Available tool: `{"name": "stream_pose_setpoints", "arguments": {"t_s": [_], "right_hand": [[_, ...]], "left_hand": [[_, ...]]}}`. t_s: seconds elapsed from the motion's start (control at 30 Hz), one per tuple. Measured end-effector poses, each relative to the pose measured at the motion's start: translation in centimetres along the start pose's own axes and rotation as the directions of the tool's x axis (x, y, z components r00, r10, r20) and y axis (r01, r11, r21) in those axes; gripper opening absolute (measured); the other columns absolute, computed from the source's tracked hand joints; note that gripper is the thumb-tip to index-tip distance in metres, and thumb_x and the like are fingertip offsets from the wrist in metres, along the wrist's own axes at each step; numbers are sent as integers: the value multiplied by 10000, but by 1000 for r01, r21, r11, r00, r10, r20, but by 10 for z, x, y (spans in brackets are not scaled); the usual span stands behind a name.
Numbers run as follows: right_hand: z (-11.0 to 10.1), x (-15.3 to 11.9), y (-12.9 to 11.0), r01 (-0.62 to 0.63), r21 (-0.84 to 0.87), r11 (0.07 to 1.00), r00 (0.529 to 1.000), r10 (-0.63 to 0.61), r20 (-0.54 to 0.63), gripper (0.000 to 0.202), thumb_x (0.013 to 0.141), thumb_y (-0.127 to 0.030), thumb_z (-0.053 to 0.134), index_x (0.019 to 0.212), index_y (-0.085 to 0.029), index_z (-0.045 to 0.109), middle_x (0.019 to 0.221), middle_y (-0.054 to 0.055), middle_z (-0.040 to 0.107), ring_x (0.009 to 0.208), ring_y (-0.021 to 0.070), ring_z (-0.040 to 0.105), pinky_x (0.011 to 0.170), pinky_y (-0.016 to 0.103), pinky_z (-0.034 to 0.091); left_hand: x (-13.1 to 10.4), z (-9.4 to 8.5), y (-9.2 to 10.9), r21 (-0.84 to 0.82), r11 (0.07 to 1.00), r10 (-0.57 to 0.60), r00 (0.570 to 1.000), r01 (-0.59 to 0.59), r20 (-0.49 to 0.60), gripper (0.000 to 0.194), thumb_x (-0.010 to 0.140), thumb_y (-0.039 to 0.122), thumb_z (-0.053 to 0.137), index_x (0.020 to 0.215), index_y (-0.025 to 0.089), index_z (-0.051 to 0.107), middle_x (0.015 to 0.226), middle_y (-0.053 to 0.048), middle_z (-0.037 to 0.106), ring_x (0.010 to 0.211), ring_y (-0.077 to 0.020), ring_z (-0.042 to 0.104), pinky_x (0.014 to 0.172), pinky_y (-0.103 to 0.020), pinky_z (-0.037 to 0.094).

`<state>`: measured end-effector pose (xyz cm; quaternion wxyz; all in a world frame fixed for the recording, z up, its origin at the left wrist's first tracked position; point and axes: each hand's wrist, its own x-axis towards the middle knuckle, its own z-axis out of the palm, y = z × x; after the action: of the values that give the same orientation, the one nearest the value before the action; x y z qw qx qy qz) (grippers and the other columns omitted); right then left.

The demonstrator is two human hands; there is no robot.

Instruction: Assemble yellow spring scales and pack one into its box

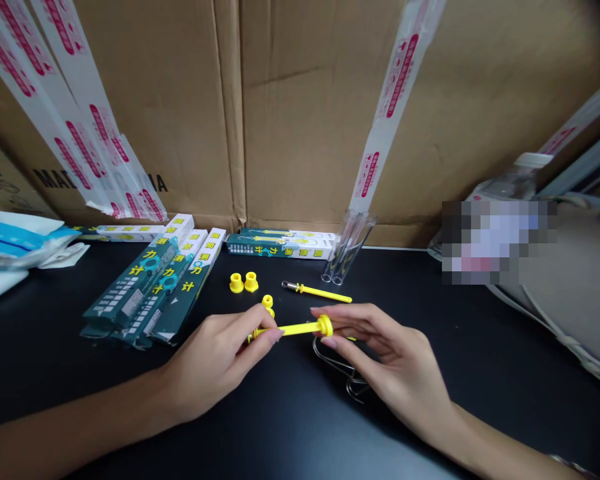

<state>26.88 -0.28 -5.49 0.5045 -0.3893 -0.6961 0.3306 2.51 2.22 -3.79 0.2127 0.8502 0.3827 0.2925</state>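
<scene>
My left hand (225, 350) pinches a thin yellow plastic rod (300, 329) near its left end, above the black table. At the rod's right end sits a round yellow cap (325, 326), gripped between the thumb and fingers of my right hand (393, 353). Bent metal wire hooks (337, 363) lie partly hidden under the right hand. Just beyond the left fingers, small yellow caps (267, 302) are partly covered. Behind them stand two more yellow collared caps (251, 282). A second yellow rod (325, 294) with a spring and wire loop rests farther back.
Transparent tubes (347, 250) stand against the cardboard box (300, 120) at the back. Green and white spring-scale cartons (135, 287) lie to the left, with others (280, 245) behind. On the right are a plastic bottle (510, 179) and a grey bag (575, 280); a blue-white packet (20, 233) lies far left.
</scene>
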Motion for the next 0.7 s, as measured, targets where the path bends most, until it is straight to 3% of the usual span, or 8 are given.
{"name": "stream_pose_setpoints", "arguments": {"t_s": [0.37, 0.53, 0.6, 0.7], "right_hand": [[-3, 3, -4, -47, -101, 994, 999, 47, 6, 116, 851, -212, 771, 962, -246, 780, 907, -15, 817, 748, 139, 773, 722, 172, 601], [-2, 1, -1, -28, -105, 994, 999, 30, 15, 142, 849, -204, 784, 981, -248, 753, 950, -14, 813, 789, 149, 773, 749, 192, 608], [-1, 0, 0, 14, -110, 994, 999, -10, 37, 155, 853, -184, 781, 989, -248, 740, 1001, -2, 808, 876, 170, 774, 815, 221, 610], [1, -3, -1, 175, -129, 976, 981, -161, 112, 190, 872, -129, 752, 1024, -237, 718, 1033, 22, 798, 965, 192, 759, 896, 267, 598]], "left_hand": [[2, 0, -3, 27, 997, 77, 997, -77, -28, 232, 1029, 231, 490, 823, 205, 596, 710, 75, 611, 578, -73, 546, 571, -166, 402], [1, 0, -2, 54, 993, 109, 994, -107, -32, 238, 1036, 266, 499, 827, 201, 594, 708, 69, 612, 571, -81, 550, 577, -178, 416], [0, 0, -1, 58, 990, 133, 991, -131, -18, 232, 1038, 275, 502, 837, 200, 589, 713, 64, 621, 584, -86, 571, 580, -183, 422], [-2, 2, 0, 57, 973, 224, 974, -225, 24, 217, 1045, 274, 492, 859, 197, 575, 751, 44, 645, 618, -100, 600, 596, -197, 435]]}}
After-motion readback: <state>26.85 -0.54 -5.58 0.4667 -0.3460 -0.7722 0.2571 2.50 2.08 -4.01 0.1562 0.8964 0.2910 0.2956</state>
